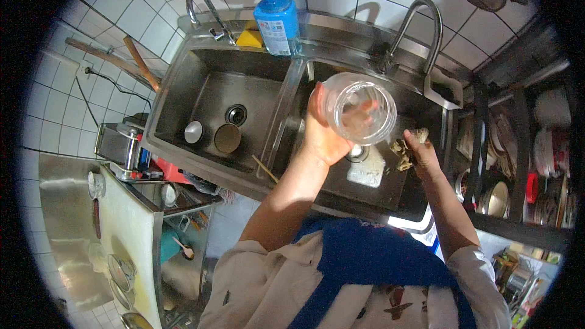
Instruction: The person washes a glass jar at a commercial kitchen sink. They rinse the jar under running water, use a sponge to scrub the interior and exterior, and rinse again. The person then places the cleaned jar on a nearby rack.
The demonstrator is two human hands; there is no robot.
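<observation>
My left hand (322, 135) is wrapped around a clear, wide-mouthed jar (361, 112), its round rim facing up towards me above the right basin of a steel double sink (283, 114). Lower and to the right, my right hand (422, 153) grips a crumpled, yellowish-brown cloth or scrubbing pad (402, 153); its exact kind is unclear. The two hands are apart. Beneath them, a pale, shiny flat piece (368, 169) lies in the right basin beside the drain.
A blue pump bottle (276, 25) and yellow sponge (250, 39) stand behind the sink, between two curved faucets. The left basin holds a white cup (193, 132) and a round brown item (227, 138). A thin stick (265, 168) crosses the front rim. Dish shelves (518, 155) flank the right side.
</observation>
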